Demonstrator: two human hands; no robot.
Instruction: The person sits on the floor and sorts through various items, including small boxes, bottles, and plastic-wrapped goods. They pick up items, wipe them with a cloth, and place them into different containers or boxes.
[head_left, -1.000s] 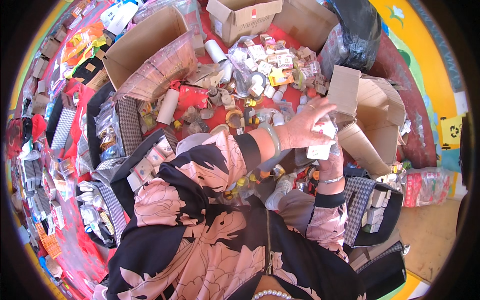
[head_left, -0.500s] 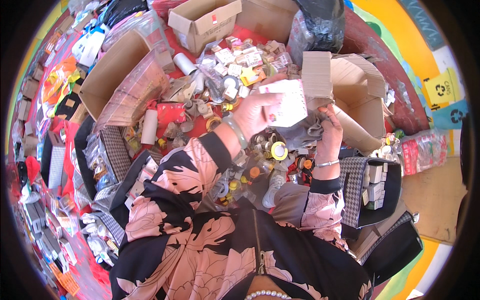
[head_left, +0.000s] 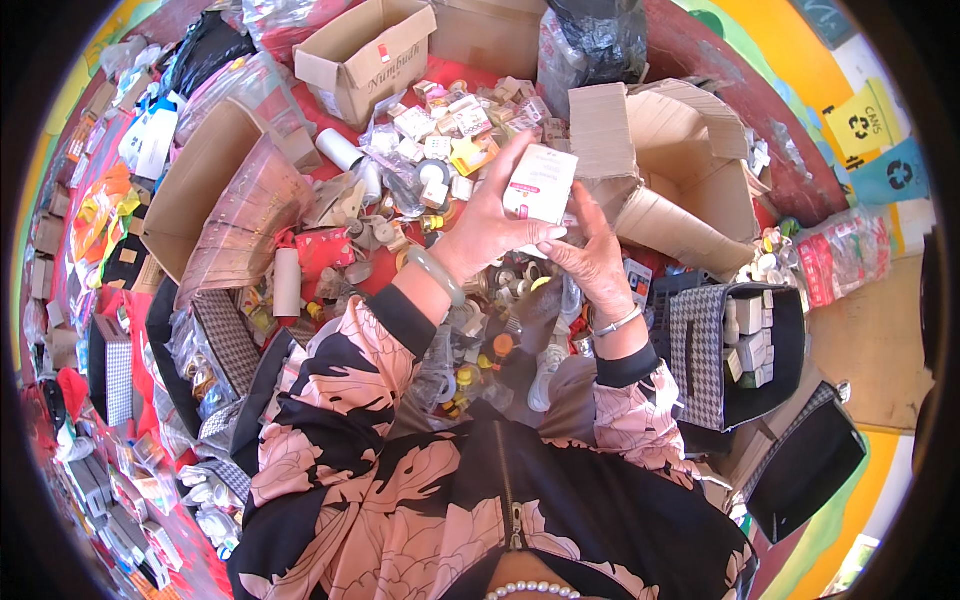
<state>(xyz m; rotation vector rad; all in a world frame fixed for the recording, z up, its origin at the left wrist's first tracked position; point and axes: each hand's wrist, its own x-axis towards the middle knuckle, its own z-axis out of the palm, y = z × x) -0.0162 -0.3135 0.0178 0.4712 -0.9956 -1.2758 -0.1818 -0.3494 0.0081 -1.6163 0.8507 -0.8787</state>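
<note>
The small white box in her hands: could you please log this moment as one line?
left hand: holds small white box | right hand: touching box underside | below: heap of small packages

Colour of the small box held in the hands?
The small box is white with a pink patch, clearest in the head view.

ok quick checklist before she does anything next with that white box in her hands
1. Left hand has the small white box: ok, fingers wrap its lower edge.
2. Right hand supports it: ok, fingertips touch the box from below.
3. Box lifted free of the pile of small items: ok.
4. Box closed: cannot tell, flaps hidden.
5. Open cardboard box at right unobstructed: ok, mouth faces the hands.
6. Checked basket has room: cannot tell, several small boxes already inside.
</note>
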